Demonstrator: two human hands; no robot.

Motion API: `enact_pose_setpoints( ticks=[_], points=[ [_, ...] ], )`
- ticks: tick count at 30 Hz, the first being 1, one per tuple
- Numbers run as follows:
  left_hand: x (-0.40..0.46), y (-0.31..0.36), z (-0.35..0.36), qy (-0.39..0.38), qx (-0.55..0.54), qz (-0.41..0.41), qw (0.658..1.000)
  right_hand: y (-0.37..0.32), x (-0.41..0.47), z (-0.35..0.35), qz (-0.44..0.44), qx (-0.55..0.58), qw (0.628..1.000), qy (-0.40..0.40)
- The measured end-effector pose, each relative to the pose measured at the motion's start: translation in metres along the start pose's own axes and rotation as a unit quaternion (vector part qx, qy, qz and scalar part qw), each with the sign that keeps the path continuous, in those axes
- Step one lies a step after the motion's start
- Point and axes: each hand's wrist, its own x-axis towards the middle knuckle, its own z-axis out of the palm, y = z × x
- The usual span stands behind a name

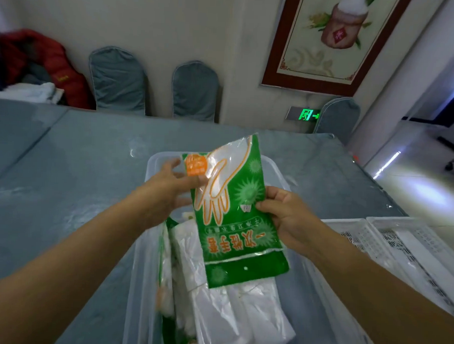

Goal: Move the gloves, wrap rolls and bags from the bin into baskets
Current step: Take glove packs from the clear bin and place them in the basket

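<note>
Above the clear plastic bin (149, 246), centre frame, I hold a green pack of disposable gloves (234, 211) with both hands. My right hand (286, 218) pinches the pack's edge at 3 o'clock, thumb on the front, fingers curled behind. My left hand (165, 187) holds the far corner at 10 o'clock, by the orange patch; fingers mostly hidden behind the plastic, thumb on the near side, so it looks like a light pinch, exact finger lie cannot tell. Pack is lifted clear of the bin, tilted, upside down to me.

Progress, judged: early. Bin is well stocked; a stack of white plastic bags (230, 302) lies under the pack toward 6 o'clock, more green-printed packs (165, 260) stand on edge along the left wall at 7 o'clock. No wrap rolls visible from here. White slotted baskets (389, 246) sit just beside the bin at 3 to 4 o'clock; what shows of them looks unfilled, though something pale may lie in the nearer one, unclear. This pack hasn't gone in yet.

Writing: white glove outline with orange border, large orange Chinese characters inverted across the green band, not legible enough to transcribe. No brand readable. Green exit sign (307, 114) on the wall at 1 o'clock.
</note>
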Motion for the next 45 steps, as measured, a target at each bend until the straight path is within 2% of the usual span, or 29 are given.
enact_pose_setpoints(
  ticks=[2,4,7,9,11,13,15,17,19,27,30,33,35,40,43,45],
  points=[
    [-0.007,0.001,0.002,-0.064,-0.06,-0.052,0.995,0.0,0.004,0.008,-0.006,0.051,0.999,-0.002],
    [-0.013,-0.001,0.004,-0.075,-0.023,-0.061,0.995,0.003,0.011,0.017,-0.013,0.065,0.998,0.001],
    [-0.01,0.014,-0.004,0.046,0.023,0.034,0.998,0.017,0.023,0.028,-0.04,-0.034,0.996,0.067],
    [-0.007,0.034,-0.02,0.128,0.014,0.112,0.985,0.035,0.028,0.035,-0.029,-0.105,0.988,0.111],
    [-0.007,0.053,-0.039,0.171,0.012,0.162,0.972,0.059,0.03,0.045,0.001,-0.17,0.982,0.081],
    [-0.009,0.062,-0.055,0.187,0.013,0.188,0.964,0.084,0.03,0.061,0.027,-0.249,0.968,0.015],
    [-0.013,0.062,-0.068,0.205,-0.001,0.183,0.962,0.105,0.032,0.079,0.026,-0.355,0.934,-0.026],
    [-0.018,0.056,-0.078,0.213,-0.02,0.161,0.964,0.122,0.037,0.095,0.017,-0.441,0.897,-0.034],
    [-0.022,0.049,-0.087,0.219,-0.032,0.148,0.964,0.134,0.04,0.107,0.032,-0.458,0.888,-0.029],
    [-0.027,0.039,-0.102,0.228,-0.031,0.126,0.965,0.141,0.048,0.102,0.09,-0.43,0.898,0.006],
    [-0.028,0.041,-0.105,0.225,-0.026,0.127,0.966,0.124,0.049,0.084,0.128,-0.294,0.946,0.039],
    [-0.027,0.046,-0.105,0.214,-0.024,0.136,0.967,0.093,0.043,0.058,0.133,-0.122,0.983,0.033],
    [-0.025,0.048,-0.098,0.202,-0.022,0.133,0.97,0.068,0.038,0.039,0.107,-0.083,0.99,0.049],
    [-0.014,0.047,-0.064,0.158,-0.014,0.108,0.981,0.006,0.021,0.001,-0.023,-0.141,0.977,0.156],
    [-0.006,0.039,-0.039,0.128,0.006,0.075,0.989,-0.029,0.007,-0.008,-0.109,-0.081,0.965,0.224],
    [-0.002,0.032,-0.02,0.112,0.023,0.05,0.992,-0.044,-0.002,-0.01,-0.138,-0.027,0.961,0.237]
  ],
)
